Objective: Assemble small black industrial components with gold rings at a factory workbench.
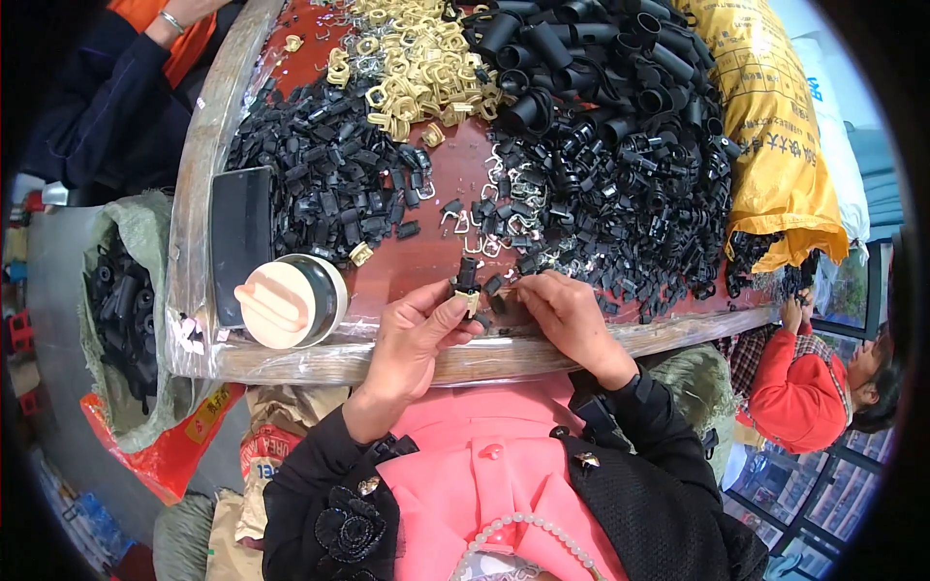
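Note:
My left hand (pixel 415 334) pinches a small black plastic part with a pale yellow clip (pixel 467 283) at the near edge of the red-brown table (pixel 426 257). My right hand (pixel 567 315) rests palm down just right of it, fingertips on small black pieces (pixel 496 302) lying on the table. Behind the hands lie a heap of small black clips (pixel 329 179), a pile of pale yellow clips (pixel 417 63), several bent wire pieces (pixel 504 184) and a large mound of black tubular parts (pixel 620 126).
A round cream lid on a dark container (pixel 291 300) and a black flat phone-like slab (pixel 240 237) sit at the table's left. A sack of black parts (pixel 121 310) stands lower left, a yellow sack (pixel 775 136) at right. Another person in red (pixel 804 387) sits at right, one in dark blue (pixel 126 87) top left.

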